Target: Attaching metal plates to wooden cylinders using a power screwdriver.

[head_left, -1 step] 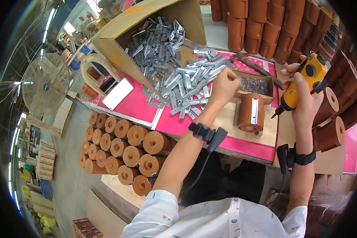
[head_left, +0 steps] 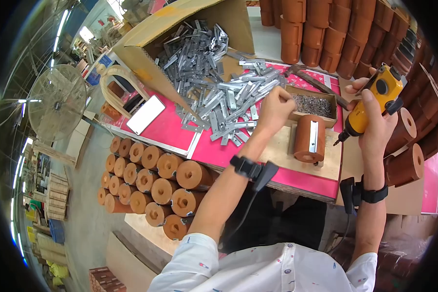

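Note:
My right hand (head_left: 377,114) is wrapped round a yellow and black power screwdriver (head_left: 359,118), its bit slanting down to the left. The bit's tip is just right of a brown wooden cylinder (head_left: 302,141), apart from it. This cylinder stands on a pale wooden board (head_left: 277,151), with a silver metal strip (head_left: 314,136) set in its side. My left hand (head_left: 276,111) is closed, fingertips pinched together at the left edge of a small box of screws (head_left: 312,104). Whatever is in the pinch is too small or hidden to make out.
Many metal strips (head_left: 224,104) spill from a tipped cardboard box (head_left: 151,36). A hammer (head_left: 316,82) lies behind the screws, and a white phone (head_left: 146,115) lies at left. Bored cylinders (head_left: 192,175) are stacked front left; more cylinders (head_left: 333,36) stand at back and right.

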The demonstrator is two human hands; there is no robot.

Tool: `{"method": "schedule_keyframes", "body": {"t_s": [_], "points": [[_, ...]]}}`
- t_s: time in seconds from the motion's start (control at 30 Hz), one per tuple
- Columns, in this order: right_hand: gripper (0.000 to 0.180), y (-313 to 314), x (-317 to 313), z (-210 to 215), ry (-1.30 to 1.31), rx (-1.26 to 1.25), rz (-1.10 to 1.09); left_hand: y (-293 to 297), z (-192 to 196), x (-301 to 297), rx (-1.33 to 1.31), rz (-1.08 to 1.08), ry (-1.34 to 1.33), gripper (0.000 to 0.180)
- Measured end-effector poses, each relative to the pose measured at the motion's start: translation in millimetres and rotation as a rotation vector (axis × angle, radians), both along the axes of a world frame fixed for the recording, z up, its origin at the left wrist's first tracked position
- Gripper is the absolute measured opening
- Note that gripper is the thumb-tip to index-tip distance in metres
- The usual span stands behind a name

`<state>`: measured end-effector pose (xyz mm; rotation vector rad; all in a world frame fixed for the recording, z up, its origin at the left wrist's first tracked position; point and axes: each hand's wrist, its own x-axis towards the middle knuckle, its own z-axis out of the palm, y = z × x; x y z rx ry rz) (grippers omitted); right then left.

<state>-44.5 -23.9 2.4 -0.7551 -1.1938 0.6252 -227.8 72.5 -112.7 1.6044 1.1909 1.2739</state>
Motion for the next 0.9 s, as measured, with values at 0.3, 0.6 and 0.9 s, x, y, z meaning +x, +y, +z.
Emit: {"method": "schedule_keyframes", "body": {"t_s": [0.3,0.6,0.9], "points": [[0.042,-1,-20,12,-0.048,-0.013,0.067,-102,4,-8,-0.121,-0.253,-0.324,0.019],[0.028,1,-35,16,0.073,-0.001,0.125,-113,3,8,-0.068,-0.184,-0.272,0.028],[0.029,6,-39,13,0.041,-0.011,0.140,-114,3,13,-0.051,-0.210,-0.221,0.030]]}}
